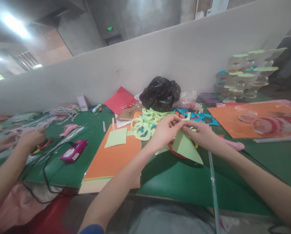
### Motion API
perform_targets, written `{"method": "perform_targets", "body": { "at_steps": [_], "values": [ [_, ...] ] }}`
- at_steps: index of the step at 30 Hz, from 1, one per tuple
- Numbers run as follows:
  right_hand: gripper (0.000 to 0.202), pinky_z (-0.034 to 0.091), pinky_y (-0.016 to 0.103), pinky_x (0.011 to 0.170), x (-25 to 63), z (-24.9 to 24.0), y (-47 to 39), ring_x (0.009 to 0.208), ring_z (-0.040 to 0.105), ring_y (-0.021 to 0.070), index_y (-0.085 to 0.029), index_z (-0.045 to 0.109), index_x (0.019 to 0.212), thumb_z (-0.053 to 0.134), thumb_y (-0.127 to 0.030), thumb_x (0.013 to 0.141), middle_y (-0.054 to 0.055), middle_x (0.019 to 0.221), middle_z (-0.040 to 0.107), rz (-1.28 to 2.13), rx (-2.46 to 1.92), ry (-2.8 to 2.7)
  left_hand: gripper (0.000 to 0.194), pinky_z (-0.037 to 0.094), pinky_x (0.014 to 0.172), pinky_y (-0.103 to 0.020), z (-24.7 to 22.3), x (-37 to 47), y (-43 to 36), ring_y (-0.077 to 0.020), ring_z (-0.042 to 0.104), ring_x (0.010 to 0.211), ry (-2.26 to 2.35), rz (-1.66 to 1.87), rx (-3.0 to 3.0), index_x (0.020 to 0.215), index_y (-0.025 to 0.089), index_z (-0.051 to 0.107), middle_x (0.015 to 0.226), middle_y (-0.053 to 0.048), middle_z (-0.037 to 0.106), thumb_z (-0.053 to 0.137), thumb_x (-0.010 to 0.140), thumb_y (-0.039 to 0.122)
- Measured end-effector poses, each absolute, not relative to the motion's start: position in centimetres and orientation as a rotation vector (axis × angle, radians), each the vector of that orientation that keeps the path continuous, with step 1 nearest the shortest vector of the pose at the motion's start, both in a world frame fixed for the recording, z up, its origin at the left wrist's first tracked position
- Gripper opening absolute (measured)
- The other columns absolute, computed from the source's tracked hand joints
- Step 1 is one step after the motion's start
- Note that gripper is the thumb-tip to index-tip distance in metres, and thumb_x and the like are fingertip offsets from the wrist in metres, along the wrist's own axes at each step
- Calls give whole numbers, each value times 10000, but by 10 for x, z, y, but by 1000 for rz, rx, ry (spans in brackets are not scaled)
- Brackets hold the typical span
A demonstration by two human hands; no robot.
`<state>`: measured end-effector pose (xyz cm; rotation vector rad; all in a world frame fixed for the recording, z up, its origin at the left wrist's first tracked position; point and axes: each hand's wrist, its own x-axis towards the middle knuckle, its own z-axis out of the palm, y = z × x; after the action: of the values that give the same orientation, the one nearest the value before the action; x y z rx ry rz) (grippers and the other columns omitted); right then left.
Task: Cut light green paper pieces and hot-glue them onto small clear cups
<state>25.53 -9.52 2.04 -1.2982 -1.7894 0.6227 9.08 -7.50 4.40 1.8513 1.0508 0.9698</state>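
My left hand (166,130) and my right hand (200,133) meet over the table, fingertips pinched together on the upper edge of a light green sheet of paper (186,148). The paper hangs tilted, one corner pointing down toward me. Behind it, partly hidden, show red and yellow curved handles (176,155), perhaps of scissors. Curly light green paper scraps (142,128) are heaped beyond my left hand. A square of light green paper (116,137) lies on orange sheets (111,162) to the left. Beside my right forearm is a pink glue gun (236,145), partly covered.
A black plastic bag (160,92) stands at the back by blue paper scraps (211,119). To the right are stacked cut bottles (247,74) and a red-striped bottle piece (274,125). A clear rod (213,182) crosses the front edge. At left, another person's hand (33,139) works near a magenta box (73,151).
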Motion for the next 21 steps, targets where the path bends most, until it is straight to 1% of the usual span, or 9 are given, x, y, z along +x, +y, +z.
{"method": "perform_targets", "body": {
  "at_steps": [2, 4, 6, 10, 13, 15, 19, 21],
  "values": [
    [390, 505, 353, 845, 255, 21, -95, 982, 667, 254, -231, 756, 935, 486, -511, 903, 48, 1084, 746, 623, -1293, -1797, 111, 454, 670, -258, 44, 93, -75, -124, 552, 741, 1053, 1006, 1859, 862, 194, 650, 918, -23, 652, 602, 895, 289],
    [399, 499, 344, 837, 256, 21, -94, 968, 665, 246, -230, 751, 930, 492, -532, 902, 44, 1068, 748, 624, -1290, -1776, 109, 468, 772, -278, 44, 93, -73, -143, 584, 818, 1041, 1064, 1840, 839, 189, 653, 894, -30, 668, 595, 898, 261],
    [402, 492, 342, 810, 256, 20, -93, 924, 660, 239, -224, 744, 912, 511, -551, 881, 45, 1032, 748, 615, -1305, -1741, 118, 469, 809, -288, 44, 89, -67, -150, 597, 838, 1043, 1145, 1787, 846, 189, 655, 896, -36, 684, 589, 904, 268],
    [396, 471, 331, 769, 258, 18, -91, 885, 637, 230, -222, 723, 847, 522, -562, 853, 43, 966, 739, 573, -1371, -1743, 146, 457, 749, -274, 44, 66, -43, -128, 569, 749, 1129, 1388, 1649, 900, 185, 660, 896, -35, 681, 601, 905, 319],
    [384, 459, 309, 748, 256, 16, -90, 815, 621, 202, -224, 704, 791, 510, -546, 869, 31, 872, 726, 557, -1394, -1783, 134, 444, 708, -256, 42, 48, -27, -114, 537, 708, 1168, 1544, 1524, 903, 176, 654, 848, -20, 651, 614, 896, 304],
    [392, 452, 296, 731, 256, 15, -90, 773, 611, 186, -220, 687, 753, 503, -541, 884, 23, 819, 716, 556, -1407, -1811, 150, 444, 706, -249, 39, 42, -23, -112, 535, 719, 1161, 1558, 1508, 907, 175, 646, 851, -18, 640, 612, 905, 321],
    [440, 434, 283, 678, 259, 12, -89, 757, 611, 182, -210, 670, 711, 506, -575, 894, 17, 816, 715, 580, -1435, -1804, 197, 457, 733, -224, 32, 49, -27, -104, 567, 806, 1162, 1475, 1498, 1004, 186, 615, 1004, -38, 655, 597, 932, 369],
    [445, 441, 282, 677, 262, 11, -88, 762, 619, 186, -210, 683, 716, 529, -593, 881, 17, 804, 713, 604, -1426, -1754, 260, 471, 729, -226, 28, 55, -31, -108, 598, 817, 1173, 1368, 1470, 1050, 180, 608, 1035, -57, 671, 617, 921, 406]
  ]
}}
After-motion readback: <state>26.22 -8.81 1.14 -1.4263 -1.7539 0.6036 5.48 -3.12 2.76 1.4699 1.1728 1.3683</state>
